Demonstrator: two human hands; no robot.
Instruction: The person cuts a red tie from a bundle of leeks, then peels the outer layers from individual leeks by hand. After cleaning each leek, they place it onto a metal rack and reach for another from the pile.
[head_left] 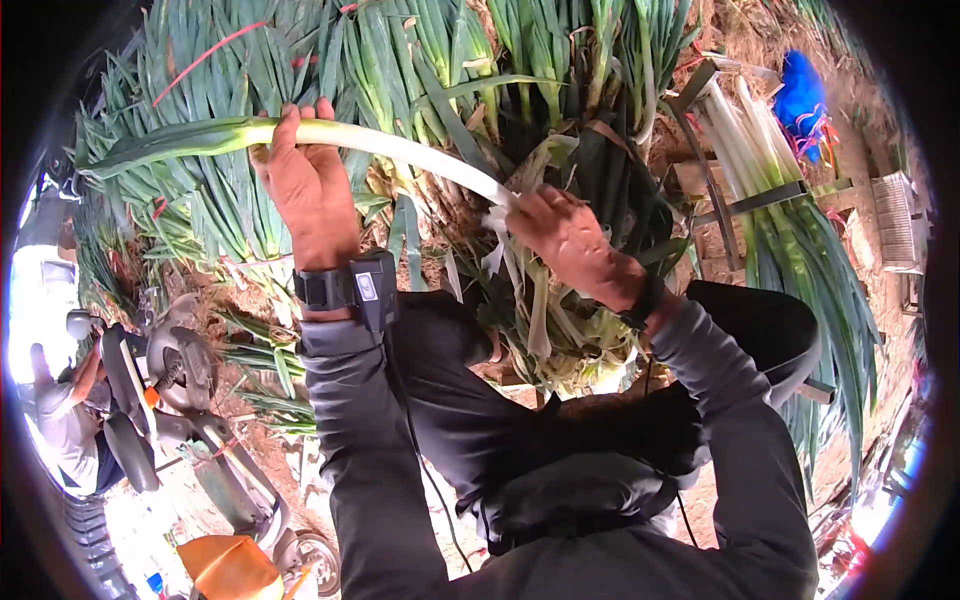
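A long green onion (395, 149) with a white stalk and green leaves lies across both hands, its leafy tip pointing left. My left hand (310, 200) is closed round it where green turns to white, with the thumb and fingers showing on either side. At the white lower end, my right hand (570, 240) grips the stalk, and a pale strip of peel hangs below those fingers. The very end of the stalk is hidden by this hand. Beneath the right hand is a heap of stripped leaves and peelings (560, 340).
Several bundles of green onions (230, 80) spread over the far side. At right, a metal rack (745, 205) holds cleaned green onions (750, 150), near blue plastic (800, 95) and a slatted crate (897, 222). A motorcycle (200, 410) and another person (72, 420) are at left.
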